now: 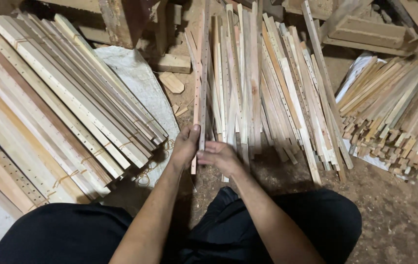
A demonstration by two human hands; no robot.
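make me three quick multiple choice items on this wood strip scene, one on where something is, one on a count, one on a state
1. Where do the tied bundles of drilled strips lie?
A. on the person's left
B. on the person's right
C. across the lap

2. How many hands grip the held strips?
A. none
B. one
C. two

3. How do the strips of the loose pile straight ahead lie?
A. tied in one bundle
B. loose, fanned out on the dirt floor
C. standing in a bin

Answers:
1. A, the bundles bound with thin cord fill the left of the view, beside the white sack.
2. C, the left hand and the right hand both close round the lower ends of the strips.
3. B, the strips spread apart with no cord round them, their near ends on the dirt floor.
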